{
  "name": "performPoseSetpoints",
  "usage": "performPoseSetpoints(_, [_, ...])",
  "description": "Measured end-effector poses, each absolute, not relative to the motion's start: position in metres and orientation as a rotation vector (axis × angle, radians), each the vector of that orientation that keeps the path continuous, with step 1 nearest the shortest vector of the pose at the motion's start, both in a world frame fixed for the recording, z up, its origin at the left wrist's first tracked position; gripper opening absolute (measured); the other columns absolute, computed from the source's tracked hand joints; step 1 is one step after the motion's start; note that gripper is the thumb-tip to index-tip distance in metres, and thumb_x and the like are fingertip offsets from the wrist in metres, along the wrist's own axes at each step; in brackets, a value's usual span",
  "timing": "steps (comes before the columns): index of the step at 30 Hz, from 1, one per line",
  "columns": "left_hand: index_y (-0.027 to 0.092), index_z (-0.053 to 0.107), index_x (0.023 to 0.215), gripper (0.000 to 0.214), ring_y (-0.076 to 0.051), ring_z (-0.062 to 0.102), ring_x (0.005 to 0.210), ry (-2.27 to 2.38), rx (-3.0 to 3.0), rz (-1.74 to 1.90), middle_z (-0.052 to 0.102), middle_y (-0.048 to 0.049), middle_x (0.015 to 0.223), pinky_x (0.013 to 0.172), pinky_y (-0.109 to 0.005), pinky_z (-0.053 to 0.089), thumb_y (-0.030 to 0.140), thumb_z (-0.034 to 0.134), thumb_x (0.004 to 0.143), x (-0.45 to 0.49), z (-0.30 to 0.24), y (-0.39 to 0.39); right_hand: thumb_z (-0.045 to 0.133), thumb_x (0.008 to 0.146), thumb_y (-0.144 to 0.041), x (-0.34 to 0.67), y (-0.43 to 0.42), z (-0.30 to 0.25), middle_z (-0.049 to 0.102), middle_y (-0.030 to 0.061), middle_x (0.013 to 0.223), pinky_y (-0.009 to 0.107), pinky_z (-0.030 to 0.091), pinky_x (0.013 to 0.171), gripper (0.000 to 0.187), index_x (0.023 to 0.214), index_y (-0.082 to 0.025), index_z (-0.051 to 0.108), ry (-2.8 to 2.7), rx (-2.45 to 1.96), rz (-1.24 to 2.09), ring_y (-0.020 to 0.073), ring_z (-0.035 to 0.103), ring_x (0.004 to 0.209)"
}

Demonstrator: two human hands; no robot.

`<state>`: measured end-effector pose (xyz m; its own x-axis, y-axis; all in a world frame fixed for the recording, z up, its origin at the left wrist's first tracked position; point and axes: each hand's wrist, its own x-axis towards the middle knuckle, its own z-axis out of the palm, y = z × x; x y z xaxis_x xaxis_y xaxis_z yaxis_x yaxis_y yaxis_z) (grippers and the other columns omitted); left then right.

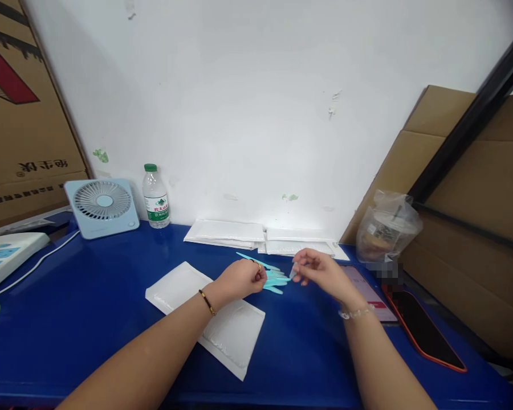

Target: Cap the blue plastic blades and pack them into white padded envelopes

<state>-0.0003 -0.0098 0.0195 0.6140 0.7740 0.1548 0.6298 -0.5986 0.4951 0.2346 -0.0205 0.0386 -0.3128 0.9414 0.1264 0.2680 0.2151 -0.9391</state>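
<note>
My left hand (pixel 244 279) is closed, its fingers curled over thin teal pieces (pixel 276 277) fanned out on the table; whatever it may grip is hidden behind the fingers. These pieces are slender and pointed, and their exact kind is unclear. To the right, my right hand (pixel 318 272) pinches a small translucent whitish piece (pixel 293 270) between thumb and fingers, close to the teal tips. Beneath my left wrist lies a white padded envelope (pixel 235 333), set at an angle and partly covered by the forearm.
White padded envelopes (pixel 224 230) are stacked against the wall. Left are a blue fan (pixel 105 208), a water bottle (pixel 156 199) and a power strip (pixel 8 256). Right are a tablet (pixel 370 290), an orange-edged phone (pixel 430 330) and a bagged cup (pixel 387 230).
</note>
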Motion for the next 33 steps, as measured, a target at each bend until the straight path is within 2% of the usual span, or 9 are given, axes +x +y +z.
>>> performPoseSetpoints(6, [0.016, 0.058, 0.077, 0.029, -0.013, 0.053, 0.064, 1.060, 2.146, 0.702, 0.061, -0.0024, 0.073, 0.055, -0.022, 0.039, 0.041, 0.044, 0.081, -0.006, 0.021, -0.006, 0.069, 0.071, -0.042, 0.232, -0.015, 0.037, 0.059, 0.0004, 0.059, 0.020, 0.039, 0.043, 0.031, 0.080, -0.017, 0.053, -1.464, -1.083, 0.963, 0.0132, 0.058, 0.054])
performPoseSetpoints(19, [0.017, 0.060, 0.083, 0.038, -0.014, 0.053, 0.064, 1.057, 2.203, 0.669, 0.060, -0.0021, 0.073, 0.056, -0.024, 0.038, 0.048, 0.038, 0.086, -0.008, 0.022, -0.005, 0.070, 0.068, -0.045, 0.214, -0.016, 0.025, 0.062, 0.0003, 0.056, 0.021, 0.039, 0.044, 0.032, 0.072, -0.018, 0.053, -1.589, -1.109, 1.116, 0.0121, 0.057, 0.050])
performPoseSetpoints(22, [0.019, 0.060, 0.099, 0.040, -0.020, 0.057, 0.086, 1.120, 2.354, 0.611, 0.063, -0.0066, 0.093, 0.070, -0.028, 0.043, 0.051, 0.045, 0.082, -0.013, 0.018, -0.002, 0.071, 0.067, -0.043, 0.214, -0.013, 0.019, 0.061, -0.0005, 0.055, 0.021, 0.038, 0.044, 0.032, 0.070, -0.017, 0.053, -1.739, -1.227, 1.139, 0.0117, 0.055, 0.048])
performPoseSetpoints(24, [0.021, 0.052, 0.118, 0.063, -0.028, 0.046, 0.114, 1.189, 2.482, 0.565, 0.054, -0.0112, 0.121, 0.087, -0.036, 0.039, 0.059, 0.060, 0.069, -0.018, 0.011, 0.002, 0.070, 0.067, -0.043, 0.215, -0.011, 0.013, 0.060, 0.0000, 0.057, 0.023, 0.041, 0.048, 0.030, 0.068, -0.017, 0.056, -1.908, -1.306, 1.068, 0.0130, 0.056, 0.052])
performPoseSetpoints(26, [0.022, 0.038, 0.133, 0.093, -0.033, 0.025, 0.131, 1.257, 2.570, 0.482, 0.036, -0.0133, 0.140, 0.100, -0.044, 0.028, 0.066, 0.066, 0.056, -0.021, 0.003, 0.007, 0.071, 0.065, -0.045, 0.214, -0.009, 0.008, 0.063, 0.0034, 0.072, 0.030, 0.047, 0.062, 0.032, 0.078, -0.017, 0.062, -2.069, -1.328, 0.845, 0.0178, 0.059, 0.069])
performPoseSetpoints(28, [0.022, 0.030, 0.138, 0.100, -0.033, 0.019, 0.134, 1.292, 2.589, 0.384, 0.030, -0.0136, 0.144, 0.104, -0.047, 0.021, 0.071, 0.062, 0.057, -0.023, -0.003, 0.011, 0.075, 0.059, -0.049, 0.210, -0.008, 0.003, 0.061, 0.0084, 0.103, 0.038, 0.044, 0.084, 0.056, 0.104, -0.019, 0.061, -2.187, -1.298, 0.596, 0.0253, 0.055, 0.098])
performPoseSetpoints(30, [0.021, 0.031, 0.137, 0.092, -0.032, 0.027, 0.130, 1.294, 2.591, 0.337, 0.037, -0.0133, 0.140, 0.102, -0.045, 0.024, 0.069, 0.059, 0.063, -0.023, -0.005, 0.013, 0.077, 0.054, -0.052, 0.205, -0.006, 0.000, 0.048, 0.0113, 0.127, 0.043, 0.035, 0.098, 0.084, 0.127, -0.021, 0.047, -2.281, -1.283, 0.476, 0.0303, 0.040, 0.118])
performPoseSetpoints(31, [0.022, 0.036, 0.134, 0.084, -0.030, 0.033, 0.126, 1.294, 2.600, 0.334, 0.042, -0.0127, 0.135, 0.099, -0.043, 0.028, 0.065, 0.059, 0.066, -0.022, -0.005, 0.013, 0.076, 0.056, -0.053, 0.203, -0.005, 0.000, 0.045, 0.0120, 0.130, 0.044, 0.033, 0.100, 0.088, 0.131, -0.021, 0.043, -2.331, -1.290, 0.469, 0.0311, 0.037, 0.120])
performPoseSetpoints(33, [0.022, 0.046, 0.125, 0.065, -0.028, 0.043, 0.116, 1.278, 2.641, 0.336, 0.052, -0.0106, 0.123, 0.091, -0.038, 0.036, 0.056, 0.061, 0.071, -0.020, -0.001, 0.011, 0.069, 0.068, -0.050, 0.199, -0.005, 0.000, 0.048, 0.0114, 0.123, 0.041, 0.036, 0.097, 0.071, 0.129, -0.021, 0.046, -2.424, -1.300, 0.480, 0.0290, 0.042, 0.115])
